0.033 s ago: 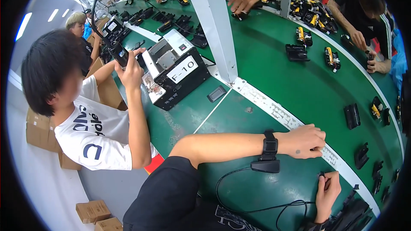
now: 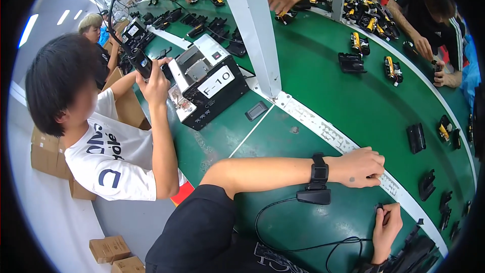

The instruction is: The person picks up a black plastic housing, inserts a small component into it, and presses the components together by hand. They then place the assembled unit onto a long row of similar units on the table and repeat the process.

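Observation:
My left hand (image 2: 357, 168) rests at the white perforated metal rail (image 2: 323, 130), back upward and fingers curled closed. Whatever lies under those fingers, if anything, is hidden. A black strap (image 2: 318, 172) circles that wrist, with a flat black box (image 2: 314, 196) hanging beside it on a cable. Nearer to me, my right hand (image 2: 388, 230) pinches a small black piece (image 2: 379, 206) between thumb and fingers; its kind is too small to tell. Black plastic housings (image 2: 415, 253) lie beside my right wrist.
On the green belt (image 2: 323, 86) lie black housings (image 2: 417, 137) and yellow-black assemblies (image 2: 392, 70). A white metal post (image 2: 252, 35) rises at the rail. Left stand a black-and-white machine (image 2: 209, 83) and a person holding a black tool (image 2: 140, 63). A small black device (image 2: 256, 110) lies nearby.
A co-worker's hand at the top has shifted slightly left, showing more of the black-and-yellow part beneath it. My hands stay where they were.

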Demonstrator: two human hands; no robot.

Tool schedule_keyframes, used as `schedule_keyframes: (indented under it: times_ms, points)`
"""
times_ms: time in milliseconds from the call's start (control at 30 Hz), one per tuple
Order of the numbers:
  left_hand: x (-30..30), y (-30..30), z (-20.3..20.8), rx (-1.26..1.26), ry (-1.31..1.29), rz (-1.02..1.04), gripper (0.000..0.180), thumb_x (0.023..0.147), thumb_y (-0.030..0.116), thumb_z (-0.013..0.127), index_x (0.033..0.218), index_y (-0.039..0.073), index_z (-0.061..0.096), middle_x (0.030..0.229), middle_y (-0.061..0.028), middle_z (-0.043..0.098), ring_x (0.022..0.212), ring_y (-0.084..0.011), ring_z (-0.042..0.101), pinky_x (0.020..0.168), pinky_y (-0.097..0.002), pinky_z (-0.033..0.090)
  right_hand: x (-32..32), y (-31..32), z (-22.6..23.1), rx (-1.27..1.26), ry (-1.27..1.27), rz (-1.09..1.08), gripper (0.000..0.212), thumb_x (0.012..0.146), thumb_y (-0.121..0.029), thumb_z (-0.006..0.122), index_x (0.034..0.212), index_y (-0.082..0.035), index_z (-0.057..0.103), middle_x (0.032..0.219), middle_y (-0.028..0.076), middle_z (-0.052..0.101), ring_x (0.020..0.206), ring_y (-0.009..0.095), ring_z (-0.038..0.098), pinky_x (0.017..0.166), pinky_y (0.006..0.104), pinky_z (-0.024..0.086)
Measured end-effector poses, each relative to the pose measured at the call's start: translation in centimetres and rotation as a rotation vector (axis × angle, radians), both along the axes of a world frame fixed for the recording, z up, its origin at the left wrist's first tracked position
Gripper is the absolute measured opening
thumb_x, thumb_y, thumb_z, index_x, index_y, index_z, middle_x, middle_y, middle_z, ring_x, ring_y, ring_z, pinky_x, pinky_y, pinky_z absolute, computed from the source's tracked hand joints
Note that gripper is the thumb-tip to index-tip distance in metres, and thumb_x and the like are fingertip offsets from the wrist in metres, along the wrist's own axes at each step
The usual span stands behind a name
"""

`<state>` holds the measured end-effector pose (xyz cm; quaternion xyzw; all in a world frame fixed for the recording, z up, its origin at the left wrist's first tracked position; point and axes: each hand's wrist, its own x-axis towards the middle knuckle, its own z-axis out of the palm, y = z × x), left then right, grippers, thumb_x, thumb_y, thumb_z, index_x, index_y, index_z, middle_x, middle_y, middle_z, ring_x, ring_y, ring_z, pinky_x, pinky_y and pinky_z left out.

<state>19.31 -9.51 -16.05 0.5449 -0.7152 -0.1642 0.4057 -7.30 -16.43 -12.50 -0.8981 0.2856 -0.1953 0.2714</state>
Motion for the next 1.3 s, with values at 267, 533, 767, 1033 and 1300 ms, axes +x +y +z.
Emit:
schedule_keyframes:
  times_ms: [267, 533, 767, 1033, 1300]
  points:
    - [0.1, 0.2, -0.3, -0.013, 0.016, 0.000, 0.022, 0.095, 0.028, 0.074, 0.083, 0.009, 0.069, 0.093, -0.0049, 0.060, 0.093, -0.0241, 0.060, 0.089, -0.0400, 0.044, 0.2, 0.5, 0.0, 0.002, -0.006, -0.010, 0.014, 0.095, 0.004, 0.067, 0.093, -0.001, 0.054, 0.075, 0.007, 0.044, 0.059, 0.017, 0.036, 0.056, 0.0330, 0.031]
    - [0.0, 0.7, -0.6, 0.029, -0.026, 0.008, 0.019, 0.093, 0.028, 0.072, 0.088, 0.009, 0.072, 0.094, -0.0067, 0.061, 0.096, -0.0266, 0.061, 0.089, -0.0417, 0.044, -0.6, 0.4, -1.3, 0.077, 0.022, -0.004, 0.013, 0.096, 0.003, 0.066, 0.095, -0.001, 0.054, 0.079, 0.006, 0.046, 0.062, 0.014, 0.036, 0.056, 0.0324, 0.031]
    - [-1.2, -1.7, -1.8, -0.067, -0.039, 0.051, 0.017, 0.087, 0.025, 0.072, 0.081, 0.009, 0.073, 0.088, -0.0079, 0.060, 0.090, -0.0269, 0.059, 0.085, -0.0420, 0.044, -3.0, -2.4, -3.1, 0.073, 0.125, -0.097, 0.006, 0.106, 0.000, 0.056, 0.103, 0.001, 0.051, 0.087, 0.007, 0.043, 0.074, 0.015, 0.039, 0.065, 0.0293, 0.034]
    - [-1.7, -1.2, -2.8, -0.138, 0.030, 0.098, 0.016, 0.083, 0.021, 0.072, 0.074, 0.008, 0.072, 0.082, -0.0075, 0.060, 0.082, -0.0251, 0.057, 0.084, -0.0405, 0.044, -3.5, -1.6, -5.1, 0.118, 0.052, -0.140, 0.006, 0.108, -0.001, 0.056, 0.109, 0.002, 0.050, 0.088, 0.007, 0.043, 0.075, 0.014, 0.034, 0.066, 0.0287, 0.032]
    - [-1.4, -0.8, -2.1, -0.097, 0.104, 0.077, 0.015, 0.084, 0.020, 0.072, 0.074, 0.007, 0.072, 0.083, -0.0067, 0.058, 0.083, -0.0245, 0.057, 0.083, -0.0392, 0.043, -3.1, -1.4, -3.4, 0.131, 0.104, -0.078, 0.004, 0.106, 0.002, 0.055, 0.107, 0.003, 0.051, 0.087, 0.008, 0.042, 0.073, 0.015, 0.034, 0.065, 0.0298, 0.031]
